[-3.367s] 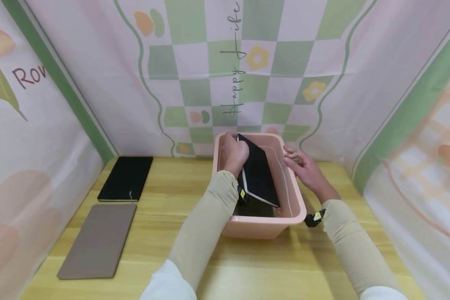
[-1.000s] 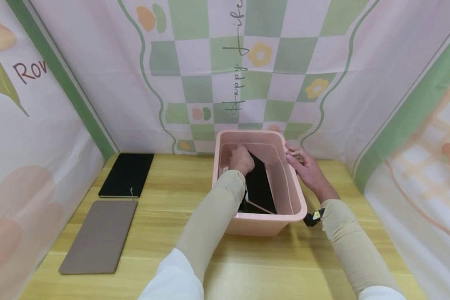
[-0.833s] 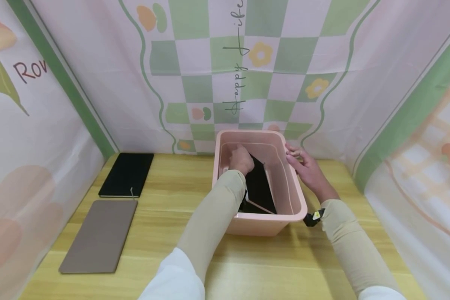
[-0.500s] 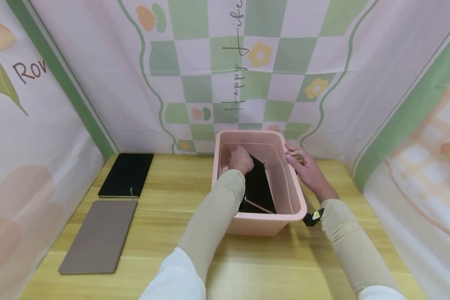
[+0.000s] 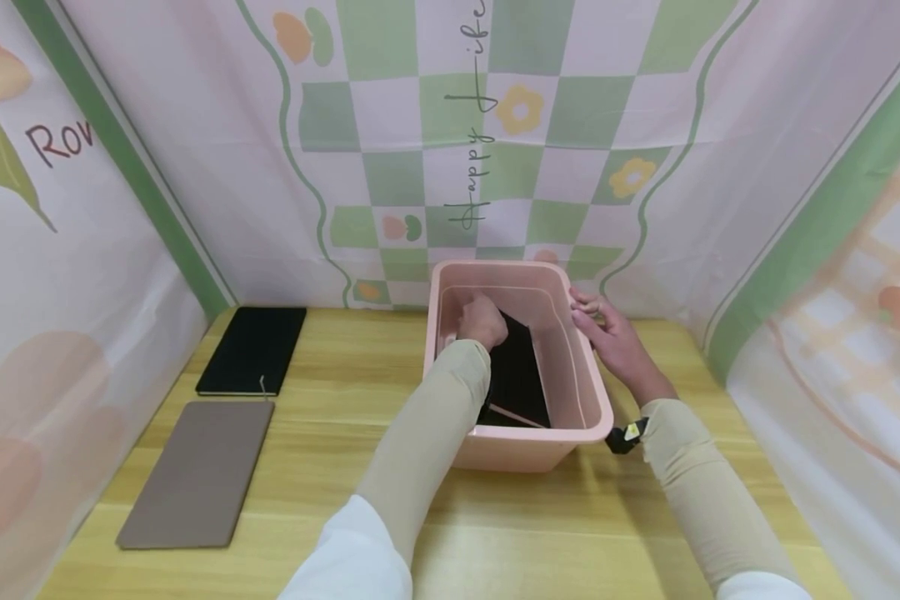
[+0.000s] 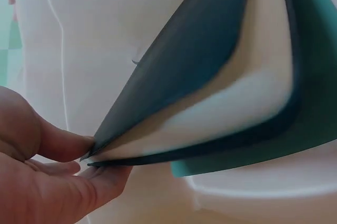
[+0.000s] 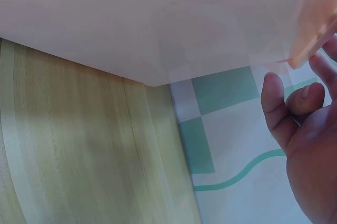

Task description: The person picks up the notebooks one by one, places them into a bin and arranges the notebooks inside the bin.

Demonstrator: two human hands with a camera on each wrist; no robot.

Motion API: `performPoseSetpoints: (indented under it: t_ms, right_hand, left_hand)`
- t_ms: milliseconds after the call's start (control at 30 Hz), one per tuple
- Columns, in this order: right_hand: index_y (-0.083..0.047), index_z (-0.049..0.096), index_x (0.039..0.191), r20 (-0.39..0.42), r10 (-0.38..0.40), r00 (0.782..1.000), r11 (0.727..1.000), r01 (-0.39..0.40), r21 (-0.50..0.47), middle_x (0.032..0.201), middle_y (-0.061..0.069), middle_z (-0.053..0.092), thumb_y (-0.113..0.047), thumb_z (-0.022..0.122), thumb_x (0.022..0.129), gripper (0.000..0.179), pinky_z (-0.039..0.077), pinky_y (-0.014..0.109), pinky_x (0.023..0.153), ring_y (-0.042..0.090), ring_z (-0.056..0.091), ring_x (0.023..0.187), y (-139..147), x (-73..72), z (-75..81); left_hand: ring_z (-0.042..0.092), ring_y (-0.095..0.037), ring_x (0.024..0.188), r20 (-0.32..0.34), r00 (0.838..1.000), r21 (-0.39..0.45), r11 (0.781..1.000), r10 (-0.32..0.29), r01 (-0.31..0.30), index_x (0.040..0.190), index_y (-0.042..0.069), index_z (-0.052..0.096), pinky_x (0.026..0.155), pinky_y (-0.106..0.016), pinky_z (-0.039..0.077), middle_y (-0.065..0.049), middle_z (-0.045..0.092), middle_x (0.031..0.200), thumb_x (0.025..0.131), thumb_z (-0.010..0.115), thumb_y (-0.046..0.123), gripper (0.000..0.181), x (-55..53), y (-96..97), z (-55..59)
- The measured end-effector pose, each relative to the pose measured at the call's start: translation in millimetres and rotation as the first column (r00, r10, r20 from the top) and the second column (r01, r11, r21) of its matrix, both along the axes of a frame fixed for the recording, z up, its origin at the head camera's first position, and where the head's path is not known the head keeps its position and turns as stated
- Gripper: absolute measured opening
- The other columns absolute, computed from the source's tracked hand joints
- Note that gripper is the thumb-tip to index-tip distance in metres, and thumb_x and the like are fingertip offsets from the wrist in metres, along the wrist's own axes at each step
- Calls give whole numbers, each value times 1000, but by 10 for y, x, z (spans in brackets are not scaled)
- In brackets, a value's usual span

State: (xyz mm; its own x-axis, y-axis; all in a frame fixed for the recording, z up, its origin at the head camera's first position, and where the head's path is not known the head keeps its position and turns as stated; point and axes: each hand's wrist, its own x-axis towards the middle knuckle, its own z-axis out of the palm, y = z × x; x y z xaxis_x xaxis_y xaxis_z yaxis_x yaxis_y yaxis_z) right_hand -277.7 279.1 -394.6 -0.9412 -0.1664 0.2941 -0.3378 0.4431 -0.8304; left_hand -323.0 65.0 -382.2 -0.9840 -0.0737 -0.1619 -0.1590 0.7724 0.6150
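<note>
Inside a pink plastic bin (image 5: 528,454) my left hand (image 5: 483,321) reaches down and holds a black notebook (image 5: 517,367). The left wrist view gives the grip closely: the thumb and fingers of my left hand (image 6: 63,176) pinch one corner of the notebook (image 6: 174,61), whose cover edges stand apart with cream pages (image 6: 253,87) between. A dark green flat item (image 6: 321,77) lies beneath it in the bin. My right hand (image 5: 615,337) holds the bin's right rim from outside. In the right wrist view my right hand's (image 7: 310,129) lower fingers are loosely curled beside the rim (image 7: 316,34).
On the left of the wooden table (image 5: 330,500) lie another black notebook (image 5: 253,350) and, nearer, a taupe notebook (image 5: 198,475) with a small cord loop at its top edge. A patterned cloth (image 5: 390,150) hangs behind the bin.
Since the oldest frame my left hand has lowered the notebook from above the rim into the bin. Over the last second it sinks slightly further. My right hand stays at the rim.
</note>
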Motion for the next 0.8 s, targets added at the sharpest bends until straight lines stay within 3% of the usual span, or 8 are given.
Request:
performPoseSetpoints:
  t_ms: [100, 167, 333, 400, 500, 633, 800]
  right_hand:
    - [10, 53, 114, 1, 2, 1000, 1000, -2, -3, 161, 22, 37, -15, 49, 108, 26, 56, 15, 75, -19, 53, 105, 1, -1, 2]
    - [10, 53, 113, 3, 3, 1000, 1000, -3, -6, 161, 22, 37, -16, 49, 108, 27, 56, 15, 75, -18, 54, 106, 9, -16, -13]
    - [7, 53, 116, 17, 4, 1000, 1000, -4, 0, 163, 19, 35, -21, 50, 108, 30, 57, 18, 71, -14, 58, 101, 82, -123, -151]
    - [5, 53, 117, 30, -2, 1000, 1000, 1, 15, 164, 16, 34, -24, 50, 108, 31, 57, 20, 70, -12, 60, 99, 122, -169, -221]
    - [2, 53, 118, 43, -10, 999, 999, 9, 31, 165, 11, 34, -29, 50, 108, 33, 57, 21, 71, -11, 61, 98, 152, -213, -284]
    - [1, 54, 119, 34, -18, 999, 1000, 17, 23, 165, 8, 36, -31, 51, 108, 34, 57, 22, 71, -10, 61, 99, 163, -243, -299]
    - [2, 54, 119, 25, -15, 1000, 1000, 15, 15, 164, 11, 36, -28, 51, 108, 32, 57, 22, 68, -9, 62, 95, 179, -265, -305]
  left_hand:
    - [56, -24, 64, 10, 1000, 18, 1000, -11, 11, 146, 5, 39, 50, -33, 40, -10, 63, 84, 94, 62, 11, 57, -16, -5, -2]
    - [57, -24, 64, -2, 1000, 12, 1000, -14, 14, 142, 5, 43, 51, -33, 39, -10, 63, 84, 95, 62, 11, 52, -24, -7, -4]
    - [66, -28, 87, -119, 993, -57, 998, -16, 10, 106, 8, 65, 70, -37, 52, -11, 67, 99, 96, 63, 19, 14, -25, -17, -21]
    - [67, -29, 97, -164, 986, -55, 998, -29, 20, 96, 10, 67, 83, -40, 56, -11, 69, 104, 97, 63, 24, 15, -14, -27, -22]
    - [66, -30, 105, -208, 976, 0, 998, -64, 66, 99, 11, 70, 95, -42, 56, -10, 69, 110, 98, 64, 31, 21, 7, -37, -13]
    - [66, -28, 103, -245, 960, 39, 988, -138, 152, 105, 11, 72, 98, -41, 55, -9, 71, 107, 101, 60, 36, 27, 19, -35, 22]
    - [64, -27, 110, -265, 943, -50, 980, -201, 195, 105, 13, 72, 107, -44, 49, -6, 71, 115, 102, 53, 36, 30, 38, 4, 90]
